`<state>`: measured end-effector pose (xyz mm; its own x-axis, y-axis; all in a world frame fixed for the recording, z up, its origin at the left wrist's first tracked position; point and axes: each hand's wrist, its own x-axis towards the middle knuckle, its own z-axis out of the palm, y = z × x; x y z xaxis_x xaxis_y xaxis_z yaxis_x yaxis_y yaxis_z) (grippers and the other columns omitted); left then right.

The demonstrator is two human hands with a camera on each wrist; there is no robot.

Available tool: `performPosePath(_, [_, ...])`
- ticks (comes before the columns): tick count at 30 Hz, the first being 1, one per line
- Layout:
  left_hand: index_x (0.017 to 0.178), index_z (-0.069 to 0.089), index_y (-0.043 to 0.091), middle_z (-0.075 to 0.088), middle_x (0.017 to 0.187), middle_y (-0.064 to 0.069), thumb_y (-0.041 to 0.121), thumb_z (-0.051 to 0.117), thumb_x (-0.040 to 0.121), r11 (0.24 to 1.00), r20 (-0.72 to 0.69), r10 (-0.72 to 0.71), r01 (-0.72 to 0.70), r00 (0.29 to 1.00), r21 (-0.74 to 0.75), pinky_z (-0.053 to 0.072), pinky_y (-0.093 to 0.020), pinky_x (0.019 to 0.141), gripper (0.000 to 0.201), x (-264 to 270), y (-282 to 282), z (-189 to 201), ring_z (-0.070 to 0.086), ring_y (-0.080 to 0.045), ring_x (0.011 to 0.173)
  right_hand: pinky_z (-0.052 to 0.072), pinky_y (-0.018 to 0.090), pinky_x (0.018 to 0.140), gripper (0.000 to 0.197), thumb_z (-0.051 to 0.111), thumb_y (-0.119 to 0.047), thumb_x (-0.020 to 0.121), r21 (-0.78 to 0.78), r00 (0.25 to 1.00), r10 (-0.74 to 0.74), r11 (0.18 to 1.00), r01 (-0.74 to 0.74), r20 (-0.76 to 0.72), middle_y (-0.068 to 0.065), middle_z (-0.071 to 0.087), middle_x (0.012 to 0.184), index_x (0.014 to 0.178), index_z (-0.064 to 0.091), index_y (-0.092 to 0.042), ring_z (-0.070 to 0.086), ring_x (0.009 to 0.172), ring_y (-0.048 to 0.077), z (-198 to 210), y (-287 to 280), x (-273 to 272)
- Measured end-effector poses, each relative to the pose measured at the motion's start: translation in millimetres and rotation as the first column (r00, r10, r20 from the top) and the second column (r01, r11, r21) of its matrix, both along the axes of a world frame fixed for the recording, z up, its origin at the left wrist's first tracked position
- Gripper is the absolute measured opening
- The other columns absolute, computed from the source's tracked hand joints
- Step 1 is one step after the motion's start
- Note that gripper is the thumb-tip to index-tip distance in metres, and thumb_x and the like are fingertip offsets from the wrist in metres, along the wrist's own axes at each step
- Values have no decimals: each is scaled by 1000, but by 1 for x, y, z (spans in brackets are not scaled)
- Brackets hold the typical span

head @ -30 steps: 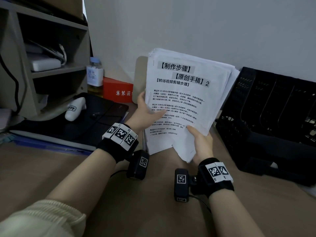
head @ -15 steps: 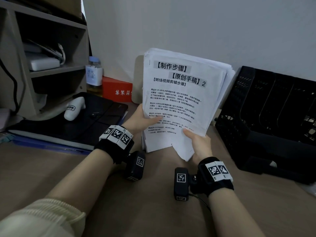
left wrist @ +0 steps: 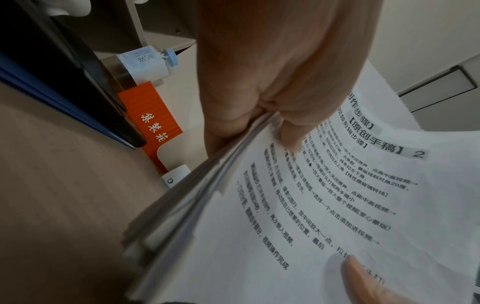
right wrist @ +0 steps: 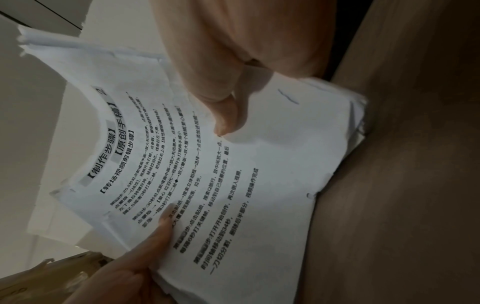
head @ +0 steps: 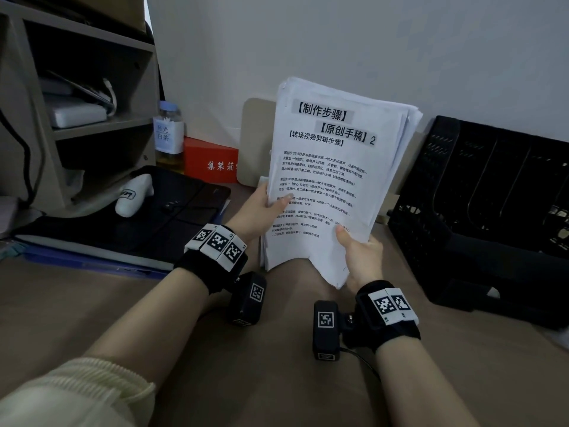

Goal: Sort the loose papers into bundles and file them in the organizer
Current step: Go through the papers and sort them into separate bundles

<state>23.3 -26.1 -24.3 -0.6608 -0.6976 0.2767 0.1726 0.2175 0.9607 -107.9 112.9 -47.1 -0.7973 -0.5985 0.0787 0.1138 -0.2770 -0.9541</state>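
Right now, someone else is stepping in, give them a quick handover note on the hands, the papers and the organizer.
Left hand: grips the paper stack at its left edge, thumb on the front sheet.
Right hand: grips the stack's bottom right corner.
The stack is held upright above the desk, edges uneven.
Black organizer lies to the right; no papers visible in it.
Done: papers gathered.
Left: square up, sort into bundles, file.

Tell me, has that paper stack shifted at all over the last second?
Yes, slightly. The paper stack has edged right: its upper left edge now stands farther from the red box, baring more of the beige board behind.
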Motion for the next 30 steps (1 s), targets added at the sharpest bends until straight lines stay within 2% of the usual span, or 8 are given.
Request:
performPosePath(4, [135,47,16,67,123,-2,30,61,93,1000,-7,15,-15,1000,-8,55,-46,91,46,2,-1,1,67,-19,109,56,22,63,14,68,-6,87,-10,1000,9,1000,-9,0,-2,71,89,98,66,-13,69,78,12,3,0,2])
performPosePath(8, [133,46,14,66,123,-3,38,72,83,997,-39,63,-61,997,39,55,-48,91,60,3,1,3,67,-20,108,55,19,62,19,69,-7,86,-69,999,-13,998,10,-48,-6,71,91,100,63,-18,69,78,8,9,2,6])
performPosePath(11, [131,40,20,62,126,1,30,70,88,994,-102,105,-100,989,51,56,-43,91,53,4,6,9,64,-15,111,56,21,69,19,69,-9,86,-154,995,-61,987,47,-84,-5,72,96,100,63,-22,70,82,7,14,3,10])
performPosePath(15, [138,36,23,60,131,4,27,69,89,996,-191,87,-82,978,34,55,-41,91,60,6,12,16,63,-12,115,54,17,71,14,66,-17,90,-240,983,-94,969,54,-159,-10,72,96,102,63,-24,70,87,3,23,5,16])
performPosePath(18, [138,35,25,58,132,4,26,67,90,996,-218,88,-82,972,33,56,-41,92,58,7,16,17,62,-12,116,53,16,76,7,57,-25,95,-238,964,-126,969,68,-235,-14,70,95,98,63,-30,67,91,0,28,5,21])
performPosePath(21, [132,33,30,58,130,6,26,66,91,996,-226,94,-91,970,20,56,-40,92,53,8,19,20,62,-10,114,51,18,83,18,46,-33,100,-231,948,-160,968,96,-274,-15,69,96,96,63,-30,64,94,0,30,5,22])
performPosePath(25, [130,32,30,57,130,6,26,66,91,995,-215,96,-96,972,12,55,-41,93,52,9,21,22,61,-11,116,43,9,83,29,34,-40,102,-213,962,-141,973,90,-234,-22,64,98,96,61,-32,58,91,-14,32,7,25])
performPosePath(30, [139,26,25,55,127,11,24,65,92,996,-195,82,-84,977,0,55,-38,94,61,11,23,24,60,-8,115,38,0,81,25,30,-47,101,-201,980,-110,977,76,-167,-32,57,103,108,53,-39,52,93,-24,34,8,26])
